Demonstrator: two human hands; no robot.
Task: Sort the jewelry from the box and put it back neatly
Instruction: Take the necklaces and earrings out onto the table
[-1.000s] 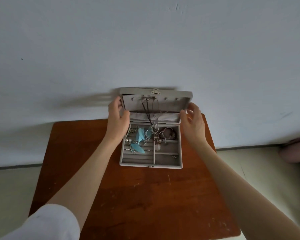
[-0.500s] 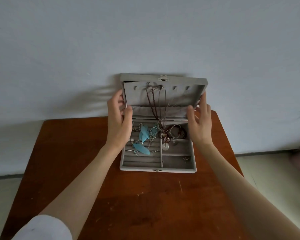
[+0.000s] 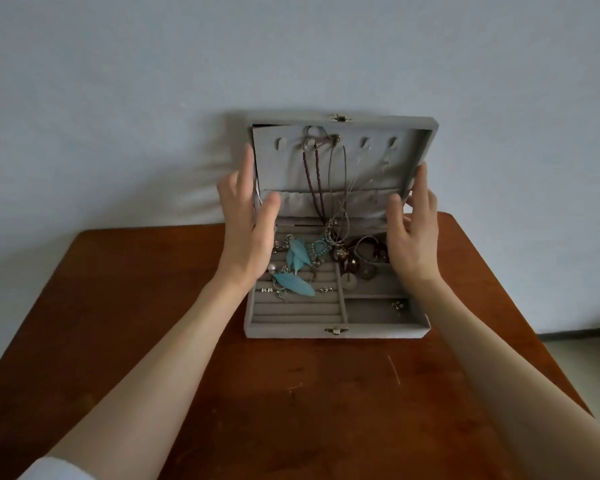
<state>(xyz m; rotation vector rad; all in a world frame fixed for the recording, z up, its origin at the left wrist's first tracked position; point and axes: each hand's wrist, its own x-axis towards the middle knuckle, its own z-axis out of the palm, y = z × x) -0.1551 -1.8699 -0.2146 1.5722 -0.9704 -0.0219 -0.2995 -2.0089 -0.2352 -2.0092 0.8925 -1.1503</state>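
Both hands, the left hand [image 3: 246, 223] and the right hand [image 3: 413, 230], flank the raised lid [image 3: 395, 161] of the grey jewelry box [image 3: 291, 331] at the back of the wooden table [image 3: 153, 306], fingers straight and loosely together, holding nothing, while necklaces [image 3: 314, 178] hang inside.

tangled necklaces [image 3: 336, 202] indistinct, box's [image 3: 298, 332] left rear corner behind left hand [image 3: 246, 230]

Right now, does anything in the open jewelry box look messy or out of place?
Yes. The necklaces hanging from the lid trail into a tangled heap of jewelry, and blue feather earrings lie loose across the ring rolls.
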